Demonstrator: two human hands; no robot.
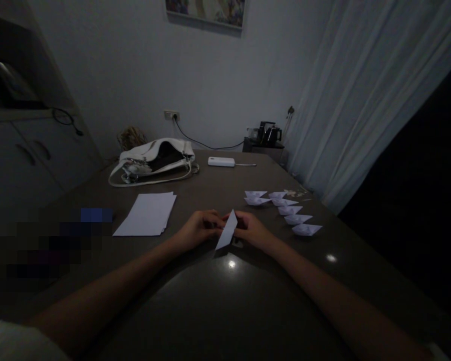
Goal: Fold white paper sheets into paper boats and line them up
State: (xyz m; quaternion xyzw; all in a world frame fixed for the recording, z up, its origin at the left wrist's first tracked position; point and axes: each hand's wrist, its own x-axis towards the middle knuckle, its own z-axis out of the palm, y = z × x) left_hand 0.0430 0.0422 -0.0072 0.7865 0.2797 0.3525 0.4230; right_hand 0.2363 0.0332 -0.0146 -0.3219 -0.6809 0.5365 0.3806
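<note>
Between my hands, just above the dark table (225,301), is a folded piece of white paper (227,231), held tilted with one pointed end up and the other down toward me. My left hand (201,228) pinches it from the left side. My right hand (253,229) grips it from the right, its fingertips partly hidden behind the paper. To the right stand several folded white paper boats (299,219), most in a slanting row. A stack of white paper sheets (146,215) lies to the left of my left hand.
A white handbag (154,160) rests at the back left of the table. A white power bank (221,162) with a short cable lies at the back middle. Beyond the far right corner, a black kettle (272,134) stands on a small cabinet. A pale curtain (334,100) hangs at right.
</note>
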